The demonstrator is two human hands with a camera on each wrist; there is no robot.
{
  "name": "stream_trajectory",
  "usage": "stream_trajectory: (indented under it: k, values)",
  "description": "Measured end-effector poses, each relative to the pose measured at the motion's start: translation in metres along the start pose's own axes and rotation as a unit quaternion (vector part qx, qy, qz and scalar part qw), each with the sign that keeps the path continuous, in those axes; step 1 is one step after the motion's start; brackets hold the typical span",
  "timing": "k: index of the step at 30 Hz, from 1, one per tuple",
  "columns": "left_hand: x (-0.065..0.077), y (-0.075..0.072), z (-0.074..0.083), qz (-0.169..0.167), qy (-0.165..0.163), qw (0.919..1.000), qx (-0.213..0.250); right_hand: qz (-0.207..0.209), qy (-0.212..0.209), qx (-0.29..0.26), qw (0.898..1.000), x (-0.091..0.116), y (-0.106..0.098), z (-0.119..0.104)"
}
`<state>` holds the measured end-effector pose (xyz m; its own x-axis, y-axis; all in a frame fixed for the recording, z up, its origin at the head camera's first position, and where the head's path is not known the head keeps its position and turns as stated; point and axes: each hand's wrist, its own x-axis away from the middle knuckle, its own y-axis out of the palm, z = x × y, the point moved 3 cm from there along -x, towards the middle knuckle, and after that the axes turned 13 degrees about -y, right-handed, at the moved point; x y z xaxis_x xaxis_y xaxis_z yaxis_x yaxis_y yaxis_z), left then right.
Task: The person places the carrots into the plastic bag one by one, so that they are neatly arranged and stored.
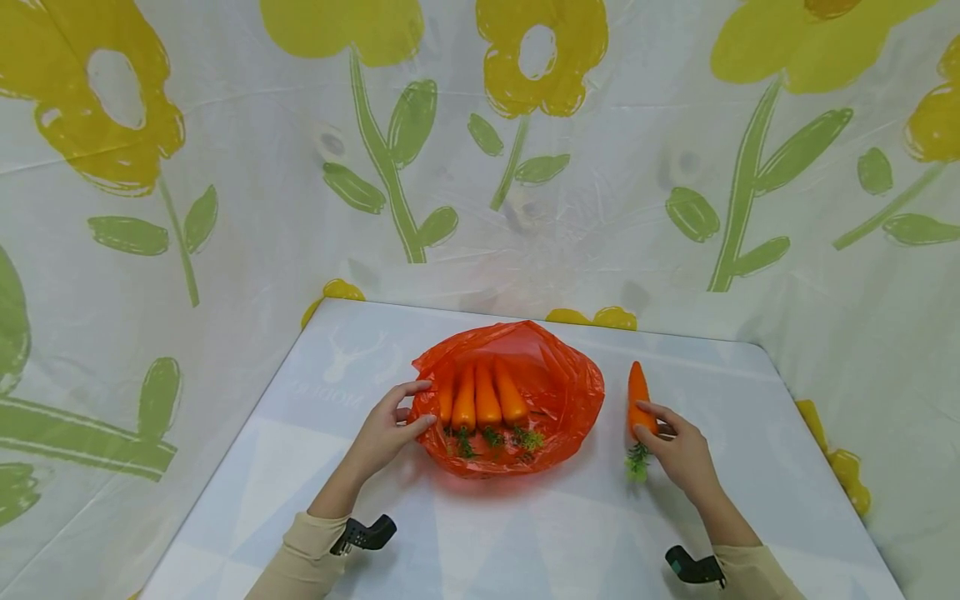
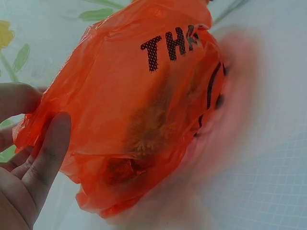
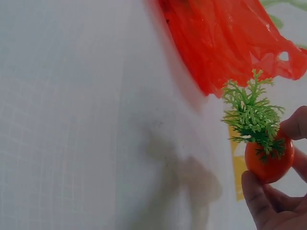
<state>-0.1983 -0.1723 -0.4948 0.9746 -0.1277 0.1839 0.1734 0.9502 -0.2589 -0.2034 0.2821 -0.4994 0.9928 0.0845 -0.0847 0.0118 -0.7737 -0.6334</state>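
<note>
An orange-red plastic bag (image 1: 566, 400) lies spread open on the table. Several carrots (image 1: 487, 400) sit side by side in it, pointed ends away from me, green tops toward me. My left hand (image 1: 386, 429) holds the bag's left edge between thumb and fingers. In the left wrist view, black letters show on the bag (image 2: 110, 105), and dark leafy shapes show through it. To the right of the bag, my right hand (image 1: 681, 450) grips another carrot (image 1: 637, 387) near its thick end. Its leafy green top (image 3: 252, 115) faces the right wrist camera.
The pale table (image 1: 525, 542) has a faint triangle pattern and a deer-head print (image 1: 356, 354) at the back left. Behind and beside it hangs a white curtain (image 1: 600, 183) with yellow flowers. A black wrist device (image 1: 365, 533) is on each forearm.
</note>
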Motion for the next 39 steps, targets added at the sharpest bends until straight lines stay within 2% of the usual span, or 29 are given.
stream_trajectory:
  k: [11, 28, 39]
  values:
    - [0.000, 0.000, 0.000, -0.002, -0.004, 1.0000, 0.002, 0.012, -0.013, -0.007, 1.000, 0.001, -0.001, -0.016]
    - [-0.003, -0.001, -0.004, 0.007, -0.004, 0.9999, -0.011, 0.044, -0.084, -0.007, 0.996, 0.001, -0.007, -0.039]
    - [-0.003, -0.001, -0.004, 0.006, -0.005, 0.9999, -0.008, 0.043, -0.100, -0.025, 0.994, 0.004, -0.010, -0.057]
